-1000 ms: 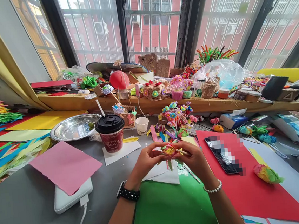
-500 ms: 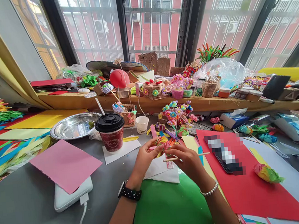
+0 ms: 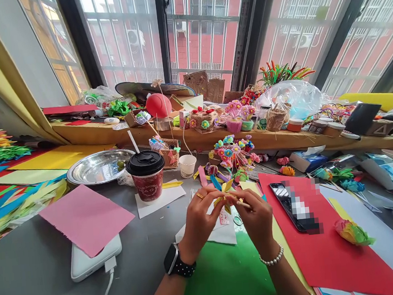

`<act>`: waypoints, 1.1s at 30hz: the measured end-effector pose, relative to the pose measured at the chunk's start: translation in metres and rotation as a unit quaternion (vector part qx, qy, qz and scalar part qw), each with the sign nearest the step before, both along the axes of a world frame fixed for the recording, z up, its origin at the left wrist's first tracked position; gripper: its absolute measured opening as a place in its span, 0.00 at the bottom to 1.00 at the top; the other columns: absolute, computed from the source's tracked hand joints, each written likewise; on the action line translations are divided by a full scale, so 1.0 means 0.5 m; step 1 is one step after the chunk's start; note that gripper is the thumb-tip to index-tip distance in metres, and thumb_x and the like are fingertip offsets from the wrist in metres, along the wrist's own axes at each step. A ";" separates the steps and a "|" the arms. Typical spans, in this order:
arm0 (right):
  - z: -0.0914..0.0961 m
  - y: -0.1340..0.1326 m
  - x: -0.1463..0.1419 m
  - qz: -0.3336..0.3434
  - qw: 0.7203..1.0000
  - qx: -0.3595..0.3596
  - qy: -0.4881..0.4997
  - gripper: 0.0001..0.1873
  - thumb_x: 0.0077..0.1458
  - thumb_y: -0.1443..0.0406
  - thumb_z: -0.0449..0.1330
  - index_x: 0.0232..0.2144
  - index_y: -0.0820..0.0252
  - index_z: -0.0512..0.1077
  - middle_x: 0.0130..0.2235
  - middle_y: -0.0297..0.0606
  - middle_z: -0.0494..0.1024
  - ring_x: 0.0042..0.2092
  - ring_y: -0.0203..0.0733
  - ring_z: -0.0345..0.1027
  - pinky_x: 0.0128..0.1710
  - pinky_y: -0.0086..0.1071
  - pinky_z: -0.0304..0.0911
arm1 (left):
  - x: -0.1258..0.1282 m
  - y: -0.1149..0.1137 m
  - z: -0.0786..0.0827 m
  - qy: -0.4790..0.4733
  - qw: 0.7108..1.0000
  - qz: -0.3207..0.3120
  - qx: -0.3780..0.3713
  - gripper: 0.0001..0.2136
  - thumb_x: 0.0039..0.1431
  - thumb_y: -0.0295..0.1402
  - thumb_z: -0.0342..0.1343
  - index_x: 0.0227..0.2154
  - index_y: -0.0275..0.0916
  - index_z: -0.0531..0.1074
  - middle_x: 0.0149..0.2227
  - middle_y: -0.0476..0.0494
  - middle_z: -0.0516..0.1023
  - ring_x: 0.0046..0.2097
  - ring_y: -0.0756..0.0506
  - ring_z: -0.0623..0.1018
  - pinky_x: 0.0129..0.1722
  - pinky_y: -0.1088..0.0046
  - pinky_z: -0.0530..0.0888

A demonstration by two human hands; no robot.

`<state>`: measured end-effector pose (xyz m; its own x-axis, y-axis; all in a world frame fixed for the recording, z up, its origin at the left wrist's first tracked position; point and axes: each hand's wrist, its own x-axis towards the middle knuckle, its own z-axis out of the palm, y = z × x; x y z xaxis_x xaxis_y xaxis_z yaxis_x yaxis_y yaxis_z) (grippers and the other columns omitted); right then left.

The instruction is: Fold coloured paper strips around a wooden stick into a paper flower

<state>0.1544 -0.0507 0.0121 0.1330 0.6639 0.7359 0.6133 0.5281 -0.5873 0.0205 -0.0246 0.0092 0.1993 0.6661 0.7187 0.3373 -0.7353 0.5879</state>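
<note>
My left hand [image 3: 200,217], with a watch at its wrist, is closed and pinches a yellow paper flower [image 3: 227,186] by its petals. My right hand [image 3: 257,210], wearing a beaded bracelet, is closed around a thin wooden stick [image 3: 244,205], its fingertips meeting the flower's right side. The flower's lower part is partly covered by my fingers. Below both hands lie white paper [image 3: 222,235] and a green sheet [image 3: 226,274]. A finished-looking pink, yellow and green paper flower [image 3: 353,232] rests to the right.
A lidded red cup [image 3: 147,182] with a straw stands at left, near a metal plate [image 3: 90,169]. Pink paper [image 3: 87,218] covers part of a white power bank [image 3: 96,261]. At right, a phone [image 3: 294,207] lies on red paper [image 3: 335,254]. Crafts crowd the ledge [image 3: 119,135].
Both hands have turned, and the flower now shows its yellow petals spread outward. The stick, earlier pointing out to the right, now sits mostly within my right hand's fingers.
</note>
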 end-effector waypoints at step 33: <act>-0.004 0.001 -0.017 0.018 1.000 -0.021 0.002 0.10 0.53 0.66 0.51 0.31 0.60 0.73 0.29 0.39 0.75 0.30 0.38 0.68 0.28 0.29 0.64 | 0.005 -0.003 -0.002 0.068 0.990 0.066 0.101 0.04 0.52 0.27 0.51 0.31 0.39 0.69 0.30 0.46 0.72 0.36 0.48 0.71 0.38 0.70 0.70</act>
<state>0.1457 -0.0501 0.0103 0.1109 0.6984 0.7071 0.5914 0.5254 -0.6117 0.0228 -0.0262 0.0083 0.2244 0.5385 0.8122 0.5041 -0.7774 0.3762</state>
